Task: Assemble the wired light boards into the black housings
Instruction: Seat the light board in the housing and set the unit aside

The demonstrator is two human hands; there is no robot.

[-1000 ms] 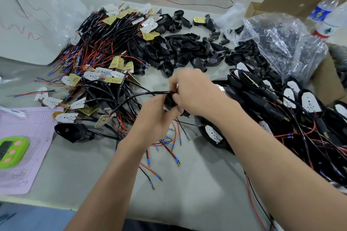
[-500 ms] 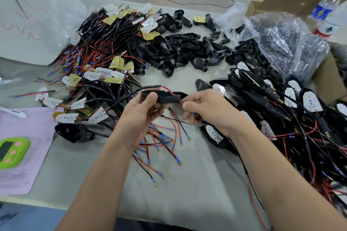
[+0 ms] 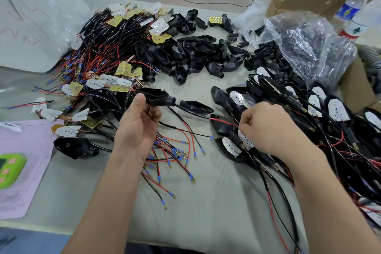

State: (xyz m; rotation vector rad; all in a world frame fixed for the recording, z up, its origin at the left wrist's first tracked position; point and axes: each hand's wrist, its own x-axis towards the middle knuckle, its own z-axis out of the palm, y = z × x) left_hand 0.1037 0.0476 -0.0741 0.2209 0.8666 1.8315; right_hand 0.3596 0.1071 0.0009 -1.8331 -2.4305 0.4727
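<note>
Left hand – raised over the table, thumb on the near side and fingers curled behind, gripping 1 black housing by its body, round neck pointing right. Right hand – fingers curled in, tips pinching a thin red wire that runs leftward toward the held housing; whether that wire belongs to it cannot be told. Wired light boards: a large tangled heap at far left, white and yellow boards on black cables with red and black leads, blue-sleeved ends fanned out beneath the left hand. Empty housings: a loose pile at the centre back. Assembled units: housings with white boards seated, massed at right under and beyond the right hand. 1 lone housing lies near the left edge, beside a pink sheet bearing a green device. Clear plastic bag at back right, 2 water bottles just behind it
</note>
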